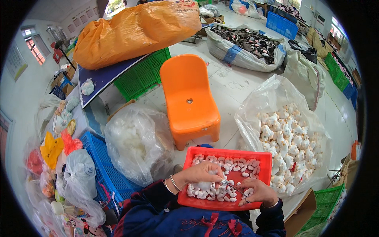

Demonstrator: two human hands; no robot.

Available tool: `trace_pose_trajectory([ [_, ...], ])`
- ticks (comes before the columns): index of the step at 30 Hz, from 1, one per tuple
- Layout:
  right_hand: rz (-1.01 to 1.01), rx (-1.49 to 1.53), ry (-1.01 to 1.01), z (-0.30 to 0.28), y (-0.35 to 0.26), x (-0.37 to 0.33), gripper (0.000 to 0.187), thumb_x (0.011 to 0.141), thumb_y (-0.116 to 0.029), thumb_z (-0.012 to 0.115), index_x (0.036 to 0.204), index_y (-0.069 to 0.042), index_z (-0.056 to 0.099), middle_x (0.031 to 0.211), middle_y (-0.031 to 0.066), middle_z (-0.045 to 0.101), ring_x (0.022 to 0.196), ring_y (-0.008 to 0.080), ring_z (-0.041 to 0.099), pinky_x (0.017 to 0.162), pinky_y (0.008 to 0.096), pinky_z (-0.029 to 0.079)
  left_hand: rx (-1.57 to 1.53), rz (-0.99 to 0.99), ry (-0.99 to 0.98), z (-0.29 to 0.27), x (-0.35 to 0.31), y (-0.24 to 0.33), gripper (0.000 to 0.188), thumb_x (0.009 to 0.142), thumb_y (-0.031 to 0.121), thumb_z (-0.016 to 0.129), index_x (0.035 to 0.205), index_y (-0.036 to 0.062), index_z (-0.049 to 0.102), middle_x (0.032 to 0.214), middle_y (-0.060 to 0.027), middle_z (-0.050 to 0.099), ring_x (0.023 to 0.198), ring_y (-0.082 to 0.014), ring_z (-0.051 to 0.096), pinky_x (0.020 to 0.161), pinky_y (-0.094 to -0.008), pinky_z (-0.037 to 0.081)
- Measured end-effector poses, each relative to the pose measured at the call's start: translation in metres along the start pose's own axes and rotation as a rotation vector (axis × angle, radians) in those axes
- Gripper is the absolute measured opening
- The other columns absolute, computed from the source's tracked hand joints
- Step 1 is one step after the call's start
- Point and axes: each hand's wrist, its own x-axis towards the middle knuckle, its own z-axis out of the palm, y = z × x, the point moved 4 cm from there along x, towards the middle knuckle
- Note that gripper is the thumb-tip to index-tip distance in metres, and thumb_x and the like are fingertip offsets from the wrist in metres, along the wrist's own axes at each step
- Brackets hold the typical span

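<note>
Over the red tray (pixel 189 199) on my lap, my left hand (pixel 199 173) pinches a tuft of white stuffing (pixel 205 185). My right hand (pixel 256 192) grips thin metal tweezers (pixel 233 186), their tips touching that tuft. Small white plush pieces (pixel 233 164) fill the tray.

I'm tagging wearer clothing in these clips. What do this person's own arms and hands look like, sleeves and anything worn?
Both forearms are in dark navy sleeves reaching to the wrists. The left hand is bare, with thin silver-coloured bangles at its wrist. The right hand is bare too, with a thin band at its wrist. No gloves.
</note>
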Motion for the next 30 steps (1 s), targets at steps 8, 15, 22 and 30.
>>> trace_pose_trajectory([
  [8,0.24,0.209,-0.015,0.002,-0.008,-0.003,0.058,0.068,-0.022,0.098,0.114,0.004,0.075,0.096,0.0097,0.072,0.09,0.0171,0.064,0.085,0.0313,0.051,0.144,0.029,0.01,0.001,0.003,0.012,0.01,0.1,0.012,0.068,0.102,0.0025,0.066,0.093,-0.0054,0.07,0.084,-0.0118,0.068,0.078,-0.0279,0.055],
  [15,0.312,0.301,-0.033,0.004,0.005,-0.017,0.043,0.07,-0.019,0.097,0.101,0.002,0.075,0.087,0.0029,0.073,0.085,0.0067,0.06,0.077,0.0277,0.051,0.066,0.211,-0.131,0.005,0.017,0.012,0.024,0.102,0.016,0.063,0.118,-0.0008,0.069,0.11,-0.0096,0.07,0.088,-0.0144,0.07,0.077,-0.0325,0.057],
  [22,0.283,0.223,-0.059,-0.003,0.002,-0.004,0.037,0.077,-0.022,0.093,0.098,0.002,0.073,0.072,-0.0019,0.059,0.072,0.0045,0.049,0.063,0.0278,0.042,0.118,-0.09,-0.02,0.019,0.029,0.002,0.017,0.095,0.013,0.073,0.107,0.0004,0.072,0.091,-0.004,0.073,0.088,-0.0094,0.07,0.079,-0.0278,0.057],
  [30,0.441,0.248,-0.022,-0.002,0.002,-0.019,0.032,0.076,-0.021,0.092,0.094,0.0,0.076,0.066,-0.0024,0.055,0.065,0.0058,0.047,0.058,0.0279,0.039,0.185,-0.05,0.169,-0.001,0.017,0.006,0.007,0.093,0.008,0.073,0.091,0.0034,0.068,0.085,-0.0028,0.07,0.078,-0.0083,0.066,0.07,-0.0252,0.053],
])
